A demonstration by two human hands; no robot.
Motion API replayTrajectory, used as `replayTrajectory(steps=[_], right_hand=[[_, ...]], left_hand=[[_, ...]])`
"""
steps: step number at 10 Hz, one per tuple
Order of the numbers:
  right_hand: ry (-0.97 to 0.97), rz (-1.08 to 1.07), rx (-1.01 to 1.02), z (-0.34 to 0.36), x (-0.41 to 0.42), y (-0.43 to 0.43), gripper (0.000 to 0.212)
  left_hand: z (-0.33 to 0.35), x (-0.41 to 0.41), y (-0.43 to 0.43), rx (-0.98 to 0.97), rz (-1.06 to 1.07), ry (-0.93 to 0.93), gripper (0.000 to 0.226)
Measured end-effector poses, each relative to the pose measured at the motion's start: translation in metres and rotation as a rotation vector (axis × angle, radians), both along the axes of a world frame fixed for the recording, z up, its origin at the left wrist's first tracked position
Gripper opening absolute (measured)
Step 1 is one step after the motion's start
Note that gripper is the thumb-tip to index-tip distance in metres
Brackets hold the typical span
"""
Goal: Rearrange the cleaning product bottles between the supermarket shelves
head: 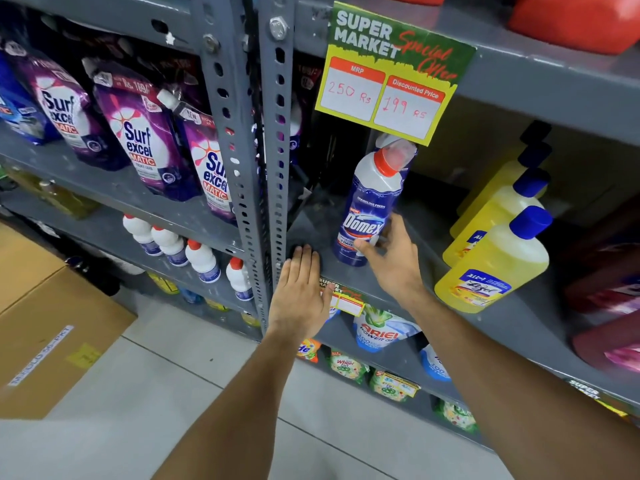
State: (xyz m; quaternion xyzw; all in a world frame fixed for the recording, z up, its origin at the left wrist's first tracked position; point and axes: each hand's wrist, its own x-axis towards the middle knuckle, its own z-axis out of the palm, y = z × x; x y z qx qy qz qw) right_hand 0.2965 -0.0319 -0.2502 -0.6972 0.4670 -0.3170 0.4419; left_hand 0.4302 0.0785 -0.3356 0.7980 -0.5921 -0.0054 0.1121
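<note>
**Right hand at the Domex bottle, left hand flat on the shelf edge**

At the far left a cardboard box (45, 327) sits on the floor beside the left rack. That rack's upper shelf carries purple Surf Excel pouches (138, 133), and the shelf below holds a row of small white bottles with red caps (202, 259). The perforated grey upright (277, 161) separates this bay from the right one.

Just right of the upright, the left hand (301, 292) lies palm down on the front lip of the right-hand shelf (367, 282), fingers straight and released, gripping nothing. It looks like a brace, not a grasp.

Next comes the Domex bottle (370, 206), standing on that shelf with its long axis near vertical, red cap (389, 161) uppermost and tucked just under the hanging price card (391, 74). The right hand (391, 258) meets its lower body from the right and front: the thumb presses on the label's bottom edge and the fingers curl behind the far side. The far side is hidden, so whether the hold is fully closed is uncertain, but it reads as a loose grasp on the bottle's base.

The bottle lies directly ahead of the right hand and just to the right of the left, so the right is the working hand; any lift would have to come outward first to clear the card.

Farther right, three yellow bottles with blue caps (495, 258) stand in a line front to back, well apart from the Domex.
</note>
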Motion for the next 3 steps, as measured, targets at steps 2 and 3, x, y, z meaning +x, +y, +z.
replayTrajectory(steps=[2, 3], right_hand=[[0.006, -0.020, 0.018, 0.012, -0.013, 0.010, 0.075], [-0.008, -0.082, -0.023, 0.033, -0.025, 0.019, 0.074]], left_hand=[[0.017, 0.002, 0.000, 0.068, -0.032, 0.040, 0.073], [0.037, -0.004, 0.011, -0.130, -0.052, 0.023, 0.067]])
